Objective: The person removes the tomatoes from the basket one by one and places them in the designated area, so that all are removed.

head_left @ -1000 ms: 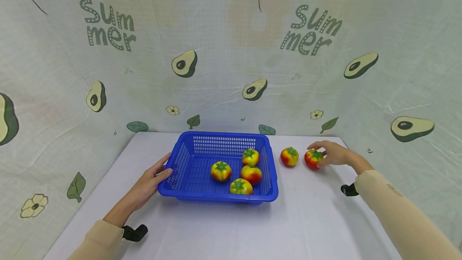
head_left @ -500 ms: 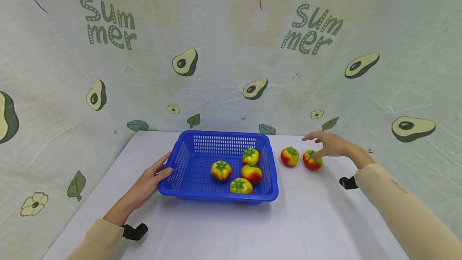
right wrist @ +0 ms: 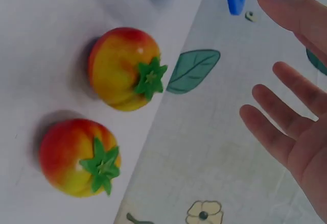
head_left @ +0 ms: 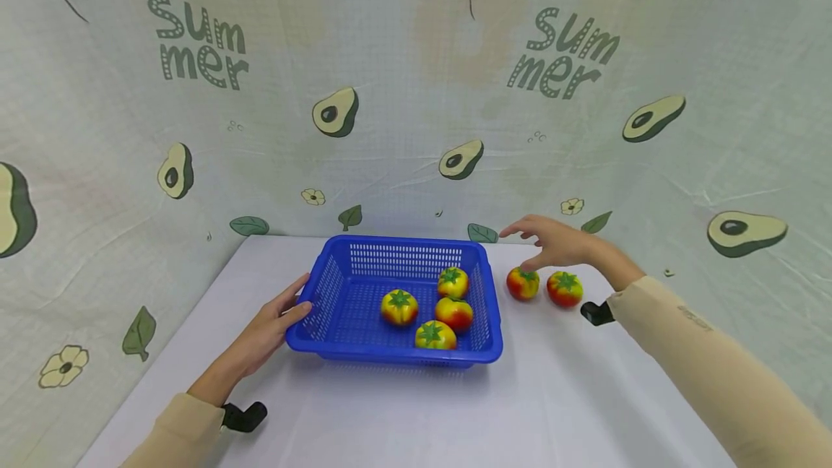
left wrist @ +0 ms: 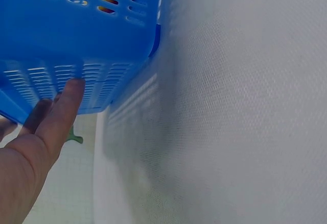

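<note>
A blue slotted plastic basket point(head_left: 344, 295) stands mid-table with several red-and-yellow toy tomatoes, such as one tomato point(head_left: 399, 308) near its middle. At the basket's left side, my left hand point(head_left: 263, 334) holds the rim, thumb over it; the left wrist view shows fingers point(left wrist: 64, 112) against the outer wall. Right of the basket sit two more tomatoes, a nearer-in one point(right wrist: 125, 68) and an outer one point(right wrist: 79, 157), green leaves up. My right hand point(head_left: 555, 240) hovers over the inner tomato, fingers spread and holding nothing; in the right wrist view it is apart from both.
The white table point(head_left: 416, 417) runs back to a fabric backdrop point(head_left: 390, 186) printed with avocados and leaves. Fabric also hangs along both sides. A black wrist camera point(head_left: 243, 417) shows at the left cuff, and another camera point(head_left: 596, 313) at the right.
My right hand has let go of the outer tomato, lifted and moved left over the inner one. Both tomatoes stay on the table. My left hand and the basket have not moved.
</note>
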A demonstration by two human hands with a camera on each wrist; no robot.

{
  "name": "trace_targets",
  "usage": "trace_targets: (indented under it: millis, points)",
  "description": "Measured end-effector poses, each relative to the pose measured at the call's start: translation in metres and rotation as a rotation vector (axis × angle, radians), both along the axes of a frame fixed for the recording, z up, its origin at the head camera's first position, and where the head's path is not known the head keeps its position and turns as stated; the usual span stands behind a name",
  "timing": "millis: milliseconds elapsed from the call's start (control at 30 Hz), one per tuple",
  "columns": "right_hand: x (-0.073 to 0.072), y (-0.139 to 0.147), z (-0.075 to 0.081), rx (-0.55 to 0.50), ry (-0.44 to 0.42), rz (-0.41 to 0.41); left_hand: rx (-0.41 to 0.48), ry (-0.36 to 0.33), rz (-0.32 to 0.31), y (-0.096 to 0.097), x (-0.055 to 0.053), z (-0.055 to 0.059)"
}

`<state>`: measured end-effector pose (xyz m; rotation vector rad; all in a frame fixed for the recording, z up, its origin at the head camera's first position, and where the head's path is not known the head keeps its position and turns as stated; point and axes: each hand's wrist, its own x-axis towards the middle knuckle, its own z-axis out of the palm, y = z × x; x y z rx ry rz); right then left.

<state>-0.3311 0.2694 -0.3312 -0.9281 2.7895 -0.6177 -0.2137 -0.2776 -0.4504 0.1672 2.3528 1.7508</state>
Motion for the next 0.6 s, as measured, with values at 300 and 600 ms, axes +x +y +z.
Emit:
trace_targets:
  millis: [300,600]
  points:
    - [-0.006,-0.048,0.006,0.005,-0.004,0.109,0.005,-0.009,0.004,0.000,-0.001,0.001]
    - [-0.011,-0.080,0.003,0.040,-0.017,0.167,0.013,-0.012,0.007,0.000,0.000,0.001]
